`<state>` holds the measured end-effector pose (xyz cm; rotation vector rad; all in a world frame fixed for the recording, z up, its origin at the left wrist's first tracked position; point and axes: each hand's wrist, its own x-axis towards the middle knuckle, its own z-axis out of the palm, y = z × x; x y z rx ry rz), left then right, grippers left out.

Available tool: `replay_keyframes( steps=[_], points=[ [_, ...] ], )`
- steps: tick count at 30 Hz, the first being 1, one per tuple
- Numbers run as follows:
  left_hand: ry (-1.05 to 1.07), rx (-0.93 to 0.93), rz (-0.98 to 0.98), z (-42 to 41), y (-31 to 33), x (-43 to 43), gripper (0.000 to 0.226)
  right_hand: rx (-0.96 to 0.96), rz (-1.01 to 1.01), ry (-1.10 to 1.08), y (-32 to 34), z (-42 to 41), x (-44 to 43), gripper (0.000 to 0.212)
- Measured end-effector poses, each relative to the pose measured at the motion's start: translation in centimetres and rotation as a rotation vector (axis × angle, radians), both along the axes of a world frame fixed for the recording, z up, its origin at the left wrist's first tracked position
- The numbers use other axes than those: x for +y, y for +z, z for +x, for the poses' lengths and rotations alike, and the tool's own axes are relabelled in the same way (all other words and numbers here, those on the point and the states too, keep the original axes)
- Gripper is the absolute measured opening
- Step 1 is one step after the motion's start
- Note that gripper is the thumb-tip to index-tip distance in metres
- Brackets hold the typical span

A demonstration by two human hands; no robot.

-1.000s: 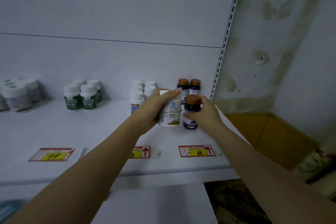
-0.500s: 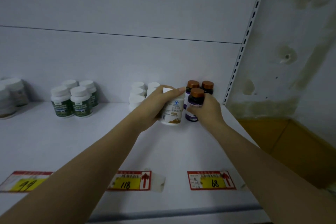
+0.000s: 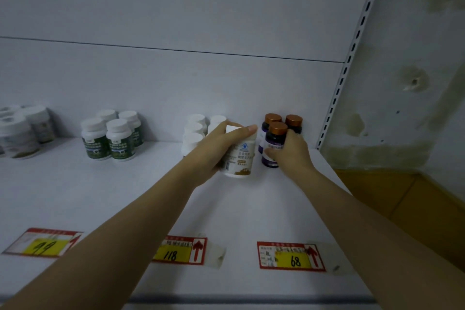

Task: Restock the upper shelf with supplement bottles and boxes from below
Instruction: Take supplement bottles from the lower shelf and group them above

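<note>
Supplement bottles stand in groups along the back of the white shelf (image 3: pixel 75 196). Left hand (image 3: pixel 216 148) wraps a white bottle (image 3: pixel 240 158) with a brown-banded label, thumb across its top; grip closed around the body. Bottle is upright, base at or just above the shelf surface; cannot tell which. Just behind and left of it, a cluster of white-capped bottles (image 3: pixel 195 131) sits against the back panel.

Right hand (image 3: pixel 292 156) grips a dark purple bottle (image 3: pixel 273 148) with a copper cap, fingers curled around its lower half. It stands directly in front of two matching copper-capped bottles (image 3: pixel 293 121) at the back, touching or nearly so. White bottle and purple bottle are just beside each other.

Further left: four green-labelled bottles (image 3: pixel 110 138) in a tight group, then grey-labelled white tubs (image 3: pixel 22 131) at the frame edge.

Front of shelf carries three red-and-yellow price tags: "99" (image 3: pixel 42 243), "118" (image 3: pixel 180 250), "68" (image 3: pixel 289 257). Slotted upright (image 3: pixel 352 50) bounds the shelf on the right; stained wall (image 3: pixel 407 83) beyond.
</note>
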<state>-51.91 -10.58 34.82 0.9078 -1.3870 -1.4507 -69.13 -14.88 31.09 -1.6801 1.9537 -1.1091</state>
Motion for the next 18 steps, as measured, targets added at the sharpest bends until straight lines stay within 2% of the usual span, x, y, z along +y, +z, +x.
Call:
replay_keyframes(
  steps=[3, 6, 9, 14, 18],
  points=[
    [0.001, -0.009, 0.005, 0.3, 0.1, 0.4, 0.033, -0.016, 0.021, 0.003, 0.0, -0.2, 0.0, 0.048],
    [0.009, -0.005, 0.007, 0.8, 0.3, 0.9, 0.056, -0.017, 0.023, 0.037, 0.1, -1.0, 0.7, 0.051],
    [0.034, 0.001, 0.014, 1.1, 0.4, 1.6, 0.043, 0.049, 0.079, 0.095, 0.3, -2.0, 2.4, 0.047],
    [0.06, 0.002, 0.002, 1.2, 0.4, 4.1, 0.027, 0.4, 0.31, 0.132, 0.8, -2.8, 5.1, 0.052],
    [0.09, -0.011, -0.023, 1.9, 0.7, 6.6, 0.017, 0.531, 0.369, 0.225, 1.5, -2.1, 6.5, 0.054]
  ],
)
